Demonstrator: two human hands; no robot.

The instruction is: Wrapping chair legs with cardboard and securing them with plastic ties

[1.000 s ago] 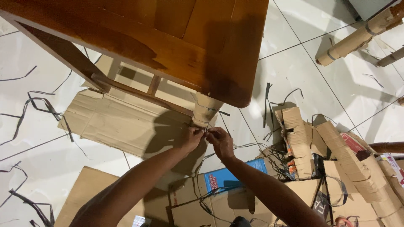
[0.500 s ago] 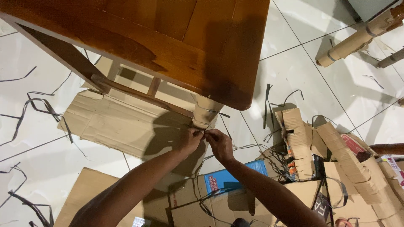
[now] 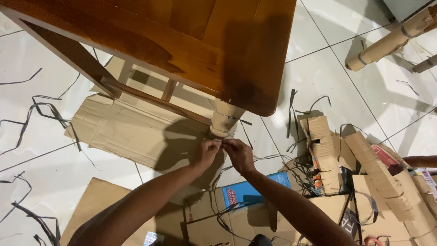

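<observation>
Left hand [image 3: 207, 152] and right hand [image 3: 240, 154] pinch a dark strap [image 3: 222, 144] below the cardboard-wrapped table leg [image 3: 224, 119]; wrapping apparently unfinished

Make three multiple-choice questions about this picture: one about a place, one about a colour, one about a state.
1. Where do both hands meet?
A. at the wrapped table leg
B. on the tabletop
C. at the cardboard rolls

2. What colour is the printed box below the right hand?
A. green
B. blue
C. yellow

3. How is the table leg?
A. bare
B. lying down
C. wrapped in cardboard

Key: 1 A, the left hand and right hand pinch together just below the table leg. 2 B, the box is blue. 3 C, brown cardboard covers the leg under the tabletop.
</observation>
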